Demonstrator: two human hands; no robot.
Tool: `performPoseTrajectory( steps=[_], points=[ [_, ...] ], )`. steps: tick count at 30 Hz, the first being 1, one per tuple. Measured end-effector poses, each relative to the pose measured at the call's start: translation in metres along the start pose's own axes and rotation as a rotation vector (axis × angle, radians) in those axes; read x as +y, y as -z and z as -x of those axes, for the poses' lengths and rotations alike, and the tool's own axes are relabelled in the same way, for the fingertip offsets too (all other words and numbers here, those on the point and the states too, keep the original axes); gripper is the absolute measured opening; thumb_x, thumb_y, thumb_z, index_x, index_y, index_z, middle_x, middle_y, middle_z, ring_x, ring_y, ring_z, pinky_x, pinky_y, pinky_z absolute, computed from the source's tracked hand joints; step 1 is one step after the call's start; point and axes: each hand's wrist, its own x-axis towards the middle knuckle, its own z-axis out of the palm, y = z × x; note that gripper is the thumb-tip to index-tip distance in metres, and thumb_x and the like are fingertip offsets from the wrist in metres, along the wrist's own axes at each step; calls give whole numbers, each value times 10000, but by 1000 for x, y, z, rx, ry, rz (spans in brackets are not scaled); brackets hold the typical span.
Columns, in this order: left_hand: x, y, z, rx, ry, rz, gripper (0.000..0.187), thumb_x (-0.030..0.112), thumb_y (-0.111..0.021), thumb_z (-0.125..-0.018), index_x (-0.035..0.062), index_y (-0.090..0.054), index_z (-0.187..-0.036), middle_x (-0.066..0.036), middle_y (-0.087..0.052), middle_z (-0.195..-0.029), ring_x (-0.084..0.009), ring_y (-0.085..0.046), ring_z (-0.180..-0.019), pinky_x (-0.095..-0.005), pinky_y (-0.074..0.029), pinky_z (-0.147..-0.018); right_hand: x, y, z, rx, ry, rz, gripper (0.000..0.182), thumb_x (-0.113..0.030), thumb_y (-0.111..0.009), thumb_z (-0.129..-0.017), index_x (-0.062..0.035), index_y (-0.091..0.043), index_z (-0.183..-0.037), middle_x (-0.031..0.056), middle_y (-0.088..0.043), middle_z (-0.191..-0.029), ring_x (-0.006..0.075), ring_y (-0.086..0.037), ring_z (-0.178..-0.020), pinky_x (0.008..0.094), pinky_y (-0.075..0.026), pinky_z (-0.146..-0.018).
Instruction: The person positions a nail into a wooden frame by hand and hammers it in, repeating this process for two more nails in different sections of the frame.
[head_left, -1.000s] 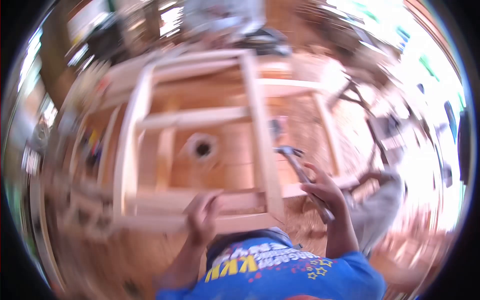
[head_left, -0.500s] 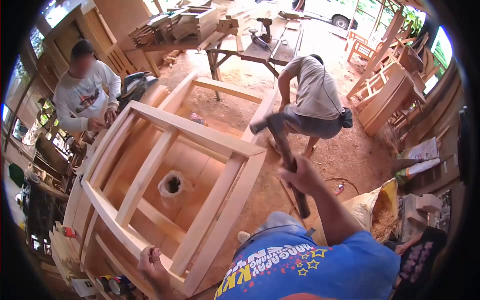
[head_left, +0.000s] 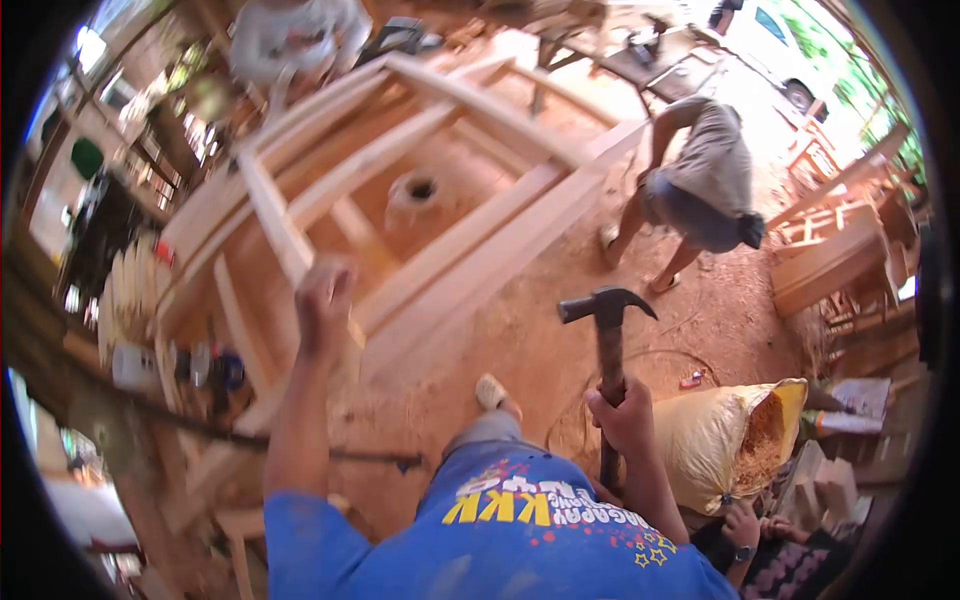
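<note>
My right hand [head_left: 625,412] is closed round the handle of a claw hammer [head_left: 609,345], its dark metal head upright above the fist. The hammer is apart from the wood. At the near end of a pale wooden frame [head_left: 480,245], my left hand [head_left: 325,295] is closed on the curved rail; motion blurs its fingers. The frame has several crossbars and lies over a larger wooden structure. Through its openings shows a whitish roll [head_left: 412,195] with a dark hole, probably tape or plastic wrap.
A bent-over person [head_left: 700,170] stands beyond the frame on the right; another person [head_left: 300,45] is at its far left. A sack of wood shavings [head_left: 710,445] lies right of me, near another person's hands [head_left: 745,530]. Wooden chairs [head_left: 825,225] are at the right.
The view has swung, so the frame appears higher. My right hand has lowered the hammer toward my body, away from the frame. My left hand stays at the frame's near end.
</note>
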Motion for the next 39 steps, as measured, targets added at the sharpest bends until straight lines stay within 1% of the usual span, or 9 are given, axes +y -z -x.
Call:
performPoseTrajectory(
  steps=[5, 10, 12, 13, 16, 18, 25, 34, 39],
  points=[
    [-42, -11, 14, 18, 110, -109, 166, 181, -695, -992, 60, -758, -1087, -141, -766, -962, -234, -757, -890, -354, -569, -790, 61, -18, 106, -9, -127, 94, 189, -122, -760, -894, -7, -614, -931, -1, -597, -706, 81, -580, -590, 273, -468, -530],
    [-50, -11, 3, -71, 347, -248, 285, 399, -666, -965, 166, -762, -1097, -113, -779, -1008, -301, -746, -974, -421, -564, -848, 106, -27, 175, -35, -210, 155, 213, -164, -767, -898, -9, -631, -949, 18, -624, -715, 88, -570, -571, 271, -457, -528],
    [-22, 0, 0, -72, 440, -180, 324, 343, -587, -989, 94, -763, -1099, -191, -758, -1066, -382, -715, -1036, -482, -545, -897, 119, -25, 195, -50, -255, 177, 208, -168, -766, -898, -18, -633, -951, 22, -627, -713, 91, -565, -560, 269, -453, -526],
    [-32, -5, 1, -77, 436, -107, 282, 320, -593, -972, 80, -740, -990, -168, -747, -827, -327, -743, -804, -462, -534, -721, 130, -23, 198, -55, -256, 186, 202, -169, -764, -899, -24, -633, -951, 22, -626, -710, 92, -563, -555, 267, -450, -524],
    [-43, -8, 1, -103, 392, -200, 288, 323, -582, -973, 99, -746, -1050, -182, -762, -983, -368, -738, -944, -480, -550, -831, 132, -32, 205, -44, -258, 148, 193, -154, -744, -904, -29, -620, -985, 19, -603, -700, 99, -569, -544, 269, -454, -508],
    [-71, -20, -3, -109, 312, -292, 288, 411, -650, -975, 181, -763, -1105, -106, -783, -1009, -292, -746, -994, -418, -561, -869, 124, -45, 205, -13, -228, 50, 204, -149, -738, -905, -22, -607, -996, 18, -590, -697, 101, -574, -541, 275, -462, -502],
    [-61, -19, -3, -133, 338, -294, 238, 350, -642, -998, 170, -768, -1090, -106, -786, -1011, -316, -747, -981, -442, -566, -863, 112, -82, 199, -26, -218, 18, 220, -160, -738, -904, 1, -609, -980, 50, -620, -706, 108, -590, -556, 298, -483, -518],
    [-55, -18, -5, -187, 188, -265, 222, 310, -629, -1009, 132, -744, -1074, -157, -774, -1022, -390, -729, -987, -502, -561, -848, 128, -167, 189, -22, -148, 123, 299, -228, -742, -853, 36, -622, -925, 198, -646, -757, 292, -640, -688, 426, -502, -658],
    [-56, -13, 0, -258, -4, -45, 178, 272, -682, -999, 128, -744, -1084, -137, -777, -992, -328, -748, -953, -442, -569, -829, 63, -244, 207, 123, -138, -105, 252, -206, -751, -917, 3, -622, -976, 108, -633, -745, 199, -658, -719, 371, -502, -646]
  ],
)
